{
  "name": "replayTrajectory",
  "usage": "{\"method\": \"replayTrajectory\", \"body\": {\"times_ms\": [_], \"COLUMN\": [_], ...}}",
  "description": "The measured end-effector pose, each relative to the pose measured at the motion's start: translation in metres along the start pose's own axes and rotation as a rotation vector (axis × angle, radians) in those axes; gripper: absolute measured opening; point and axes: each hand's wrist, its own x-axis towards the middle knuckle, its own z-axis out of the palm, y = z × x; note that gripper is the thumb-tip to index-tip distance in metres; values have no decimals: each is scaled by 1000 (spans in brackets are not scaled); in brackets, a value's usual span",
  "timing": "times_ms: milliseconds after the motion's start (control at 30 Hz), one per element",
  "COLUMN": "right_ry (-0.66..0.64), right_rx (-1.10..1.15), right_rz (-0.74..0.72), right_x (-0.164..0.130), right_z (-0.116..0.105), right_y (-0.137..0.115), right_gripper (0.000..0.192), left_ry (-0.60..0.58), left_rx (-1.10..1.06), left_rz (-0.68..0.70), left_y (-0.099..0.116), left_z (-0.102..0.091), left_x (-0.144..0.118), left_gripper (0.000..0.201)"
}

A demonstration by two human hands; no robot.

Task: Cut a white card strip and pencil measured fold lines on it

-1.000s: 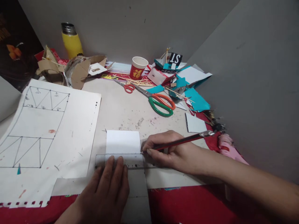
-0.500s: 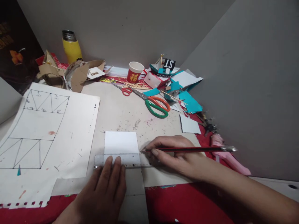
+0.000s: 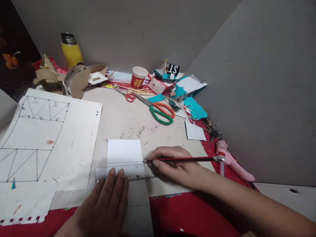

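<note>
Left hand pressed flat, fingers spread, on clear ruler across white card strip. Right hand pinching red pencil, tip at card's right edge; pencil now lying flatter than a second ago, stroke seemingly near its end.

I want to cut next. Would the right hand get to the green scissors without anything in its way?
Probably yes. The right hand holds a pencil, but bare tabletop lies between it and the scissors; the pencil would need setting down first.
</note>
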Motion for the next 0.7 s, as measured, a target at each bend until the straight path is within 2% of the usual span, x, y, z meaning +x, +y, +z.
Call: {"method": "replayTrajectory", "body": {"times_ms": [500, 700], "right_ry": [-24, -10], "right_rx": [-6, -33], "right_rz": [16, 0], "right_x": [1, 2], "right_z": [1, 1], "right_y": [0, 2], "right_gripper": [19, 19], "left_ry": [4, 29], "left_rx": [13, -33], "left_rz": [29, -30], "left_y": [-1, 1], "left_z": [0, 1], "left_x": [-1, 1], "left_gripper": [68, 65]}}
